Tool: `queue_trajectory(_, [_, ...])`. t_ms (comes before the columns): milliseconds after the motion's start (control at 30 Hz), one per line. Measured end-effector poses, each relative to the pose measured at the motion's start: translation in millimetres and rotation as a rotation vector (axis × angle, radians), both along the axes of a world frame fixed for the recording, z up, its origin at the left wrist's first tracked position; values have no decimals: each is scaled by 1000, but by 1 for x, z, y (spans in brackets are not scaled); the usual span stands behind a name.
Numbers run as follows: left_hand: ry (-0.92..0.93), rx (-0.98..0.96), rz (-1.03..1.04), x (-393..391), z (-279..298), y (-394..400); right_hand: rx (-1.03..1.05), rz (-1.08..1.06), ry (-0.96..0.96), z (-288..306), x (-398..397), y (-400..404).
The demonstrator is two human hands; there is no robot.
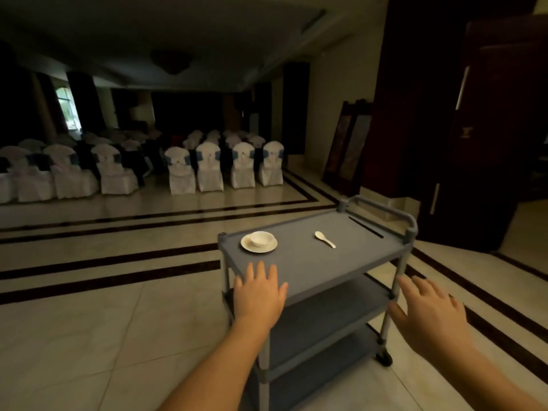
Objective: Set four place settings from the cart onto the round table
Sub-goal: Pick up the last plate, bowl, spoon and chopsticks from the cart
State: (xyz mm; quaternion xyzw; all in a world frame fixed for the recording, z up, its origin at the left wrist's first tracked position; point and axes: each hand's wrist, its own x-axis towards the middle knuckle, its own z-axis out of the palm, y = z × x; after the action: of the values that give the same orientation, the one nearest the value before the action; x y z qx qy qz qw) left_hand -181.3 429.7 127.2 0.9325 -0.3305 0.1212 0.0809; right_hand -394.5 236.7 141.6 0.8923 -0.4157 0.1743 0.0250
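- We stand at the grey cart with both hands out in front of us; the round desk named in the task is nowhere in view, so we cannot check what already lies on it.
- On the cart's top shelf we see only one small bowl sitting on a plate near the far left corner, a white spoon lying well apart to its right, and what look like dark chopsticks by the far rail.
- The two lower shelves look bare from here. We judge that this is about one setting's worth, so most of the carrying seems done and the last setting is left.
- Our left hand is flat, fingers spread wide, over the near edge of the top shelf, holding nothing; whether the palm touches the shelf we cannot tell.
- Our right hand is also wide open and empty, off the cart's right side, beside the near right post.
- The top shelf has a low raised lip and a handle rail at the far end; lifting the plate means clearing that lip.
- Around the cart the tiled floor is open to the left and ahead; rows of covered chairs stand well away, and a dark wooden door closes in on the right.
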Motion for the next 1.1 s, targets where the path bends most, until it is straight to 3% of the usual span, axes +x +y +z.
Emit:
queue_trajectory(200, [90, -16, 72, 85, -23, -114, 36, 17, 6, -26, 86, -128])
queue_trajectory(533, [435, -240, 488, 190, -67, -218, 171, 242, 145, -56, 241, -292])
queue_trajectory(833, [741, -769, 815, 326, -141, -282, 410, 374, 147, -110, 373, -382])
queue_trajectory(1100, [803, -960, 1030, 423, -208, -289, 667, 301, 126, -160, 470, -419])
